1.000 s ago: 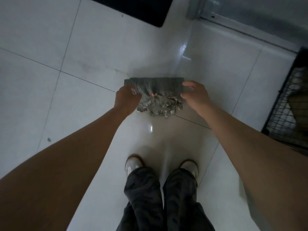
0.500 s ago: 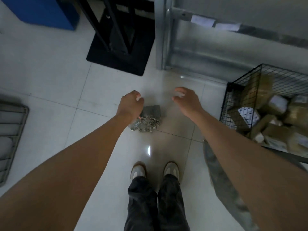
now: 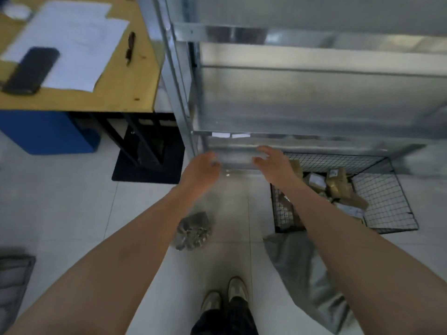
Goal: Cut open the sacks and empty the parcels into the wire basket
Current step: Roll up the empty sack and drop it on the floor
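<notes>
A folded grey sack (image 3: pixel 193 229) with a crumpled end lies on the white floor tiles below my left forearm. A second grey sack (image 3: pixel 304 274) lies flat on the floor to the right, under my right forearm. The black wire basket (image 3: pixel 387 209) stands at the right with several brown and white parcels (image 3: pixel 336 187) in it. My left hand (image 3: pixel 200 170) and my right hand (image 3: pixel 273 163) are raised in front of the metal shelf's lowest rail, fingers loosely curled, holding nothing.
A metal shelf unit (image 3: pixel 290 97) stands ahead. A wooden table (image 3: pixel 125 93) at the left carries white papers (image 3: pixel 72 39), a black phone (image 3: pixel 31 70) and a dark cutter-like tool (image 3: pixel 130 48). A blue bin (image 3: pixel 48 131) sits under it. My shoes (image 3: pixel 227 296) are below.
Both hands let go of the folded sack, which stays on the floor, and rose toward the shelf. The view tilted up, bringing the table, shelf and basket into sight.
</notes>
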